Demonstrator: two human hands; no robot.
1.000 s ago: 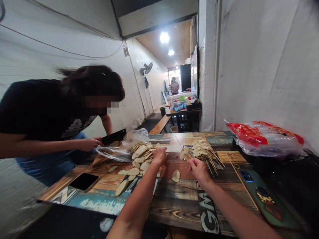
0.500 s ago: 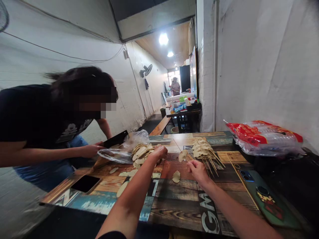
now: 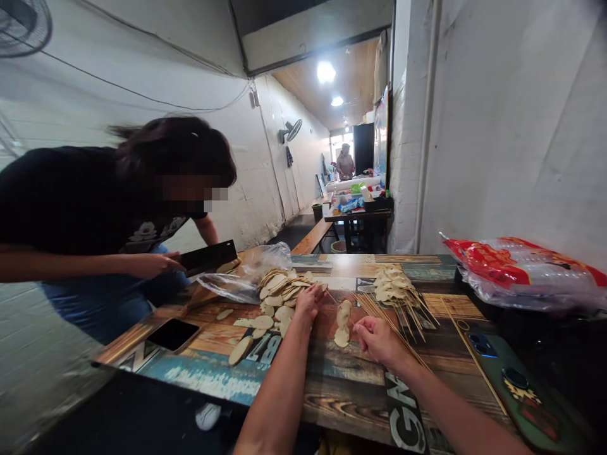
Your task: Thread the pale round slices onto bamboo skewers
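My right hand (image 3: 375, 338) is closed in a pinch on a thin bamboo skewer (image 3: 352, 323). Near its tip, pale thin slices (image 3: 344, 309) bunch together; another slice (image 3: 341, 336) shows just below, and I cannot tell if it is on the skewer or the table. My left hand (image 3: 309, 303) reaches to the right edge of a heap of pale oval slices (image 3: 279, 284), fingers stretched forward, a slice by the fingertips. Bare skewers (image 3: 379, 309) lie under and beyond my right hand. Behind them sits a stack of filled skewers (image 3: 392, 284).
At the left a co-worker (image 3: 95, 208) leans over the table, holding a dark cleaver (image 3: 206, 258) beside a clear plastic bag (image 3: 237, 285). Phones lie at left (image 3: 173, 333) and right (image 3: 516, 385). A red-and-clear plastic pack (image 3: 521, 268) stands at the right.
My view has swung slightly left. My left hand has come down onto the heap's edge. My right hand has turned the skewer, its slices now hanging lower. The co-worker's cleaver shows more fully.
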